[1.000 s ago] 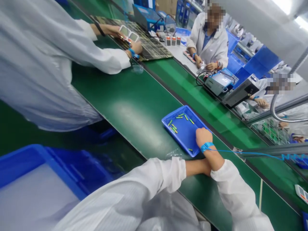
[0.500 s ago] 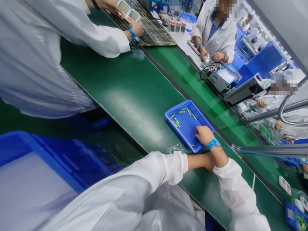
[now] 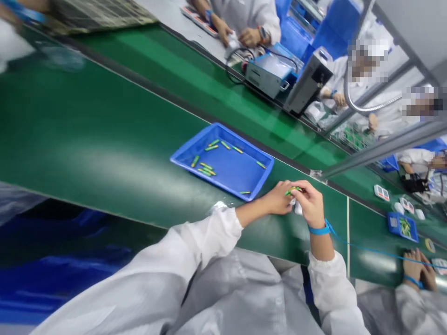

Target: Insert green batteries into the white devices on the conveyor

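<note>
My right hand, with a blue wrist strap, is closed in a pinch on green and yellow batteries; their exact count is hidden. My left hand is curled around a small white device, mostly covered by the fingers. Both hands meet over the green work surface, just right of a shallow blue tray. Inside that tray lie several loose batteries, mostly toward its left side, with one near the right wall and one by the front corner.
A clear plastic scrap lies in front of the tray. A metal post rises at the bench's far edge. Rightward are a small blue bin of batteries, white devices and a co-worker's hands. Other people sit across the belt.
My right hand has left the tray and moved right, bringing batteries to my left hand. The left hand, hidden before behind the right arm, now shows. The view has turned rightward.
</note>
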The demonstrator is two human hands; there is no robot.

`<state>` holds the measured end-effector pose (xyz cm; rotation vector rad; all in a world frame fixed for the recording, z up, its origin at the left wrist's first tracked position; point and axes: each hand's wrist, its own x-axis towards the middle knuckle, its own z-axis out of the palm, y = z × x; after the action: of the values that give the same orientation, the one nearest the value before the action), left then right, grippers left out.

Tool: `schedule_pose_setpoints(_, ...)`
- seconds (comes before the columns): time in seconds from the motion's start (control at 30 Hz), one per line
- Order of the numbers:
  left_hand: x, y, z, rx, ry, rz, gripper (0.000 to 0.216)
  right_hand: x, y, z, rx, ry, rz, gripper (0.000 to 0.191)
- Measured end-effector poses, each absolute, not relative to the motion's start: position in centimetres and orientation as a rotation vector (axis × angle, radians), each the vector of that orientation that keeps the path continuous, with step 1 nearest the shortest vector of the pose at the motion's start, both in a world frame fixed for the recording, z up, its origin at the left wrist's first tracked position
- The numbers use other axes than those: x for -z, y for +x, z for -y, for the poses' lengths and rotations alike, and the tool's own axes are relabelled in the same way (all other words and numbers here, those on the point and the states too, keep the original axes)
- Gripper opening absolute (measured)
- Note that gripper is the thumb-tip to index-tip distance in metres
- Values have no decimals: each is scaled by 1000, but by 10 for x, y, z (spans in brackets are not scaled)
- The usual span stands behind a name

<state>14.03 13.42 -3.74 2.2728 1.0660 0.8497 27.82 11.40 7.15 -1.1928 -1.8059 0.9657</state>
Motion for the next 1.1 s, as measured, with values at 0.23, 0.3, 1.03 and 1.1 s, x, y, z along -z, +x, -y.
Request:
schedule_pose_setpoints(0.23, 36, 131, -147, -803, 2255, -993, 96, -15, 346, -85, -573, -1593, 1678, 25)
schedule_pose_setpoints(0.3, 37, 131, -147, -808, 2222, -968, 95, -9, 343, -82, -485, -1616, 1772, 26)
schedule_pose_setpoints(1.03, 38, 128, -144, -836, 2146, -953, 86, -20, 347, -112, -760, -1446, 2283, 29)
schedule_pose_setpoints(1.1, 37, 127, -143, -844, 2143, -949, 88, -20, 353, -113, -881, -1456, 2085, 34)
